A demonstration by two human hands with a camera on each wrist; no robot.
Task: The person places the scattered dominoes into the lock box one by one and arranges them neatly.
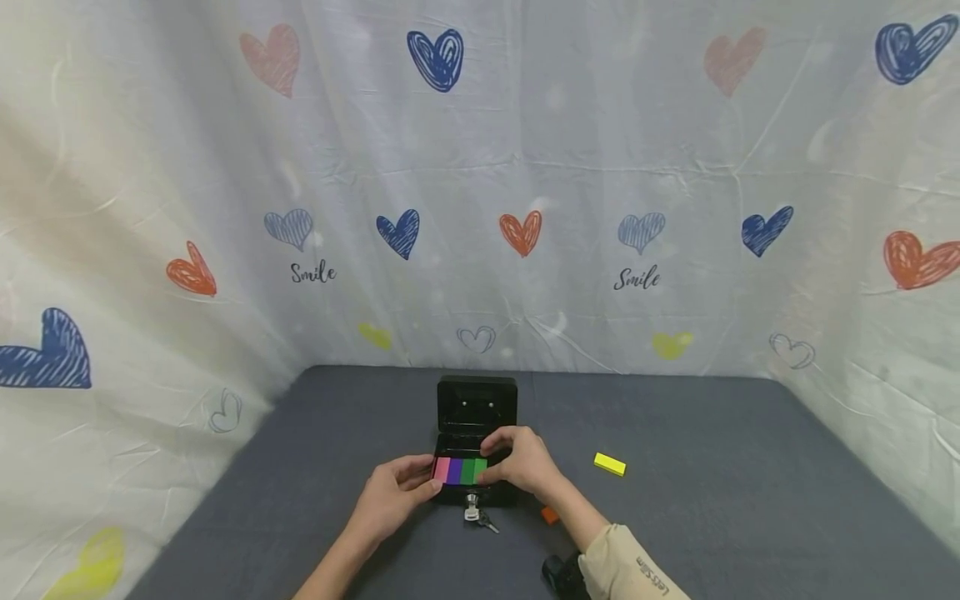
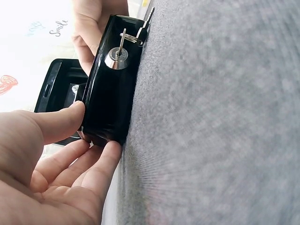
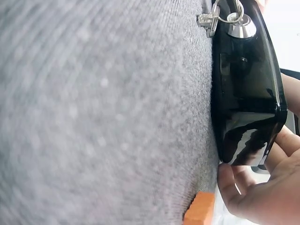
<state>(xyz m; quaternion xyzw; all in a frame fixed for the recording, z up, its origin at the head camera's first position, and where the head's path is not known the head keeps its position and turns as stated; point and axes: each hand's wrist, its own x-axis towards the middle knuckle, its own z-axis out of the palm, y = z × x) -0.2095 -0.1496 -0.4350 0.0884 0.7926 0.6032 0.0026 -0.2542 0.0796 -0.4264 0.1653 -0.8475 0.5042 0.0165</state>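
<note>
Beige sleeve (image 1: 626, 562) on the right arm, at the lower edge of the head view: dark printed lettering that appears to read "LetsSlim"; the exact spelling cannot be confirmed.

Black metal box (image 1: 480, 497): located on the grey cloth (image 1: 712, 517), ahead of the person, lid (image 1: 477, 396) raised at the rear. Two bright fittings show on the inner face of the lid. Contents: four blocks in one row, side by side, toward the left of the box. Order from left: pink block (image 1: 442, 470), purple block (image 1: 455, 471), dark green block (image 1: 468, 471), light green block (image 1: 481, 468).

Front wall of box: one silver lock cylinder (image 2: 116, 58) with a key (image 2: 123, 42) inserted. A ring links this key to a second key (image 2: 146, 23), which hangs beside it.

Left hand (image 1: 386, 497): grips the left front corner of the box, thumb on the front edge, fingers against the side wall.

Right hand (image 1: 522, 460): positioned over the right part of the box, fingers bent, thumb at the light green block. Whether it pinches that block cannot be told.

Orange block (image 1: 550, 516): on the cloth, right of the box, partly hidden by the right arm. Yellow block (image 1: 610, 464): on the cloth, farther right. Dark object (image 1: 555, 573): beside the sleeve, partly hidden, not identifiable.

Background: white curtain (image 1: 585, 100) printed with blue, red, pink and yellow hearts. Legible text: "Smile", printed twice in black script, left and right of centre.
</note>
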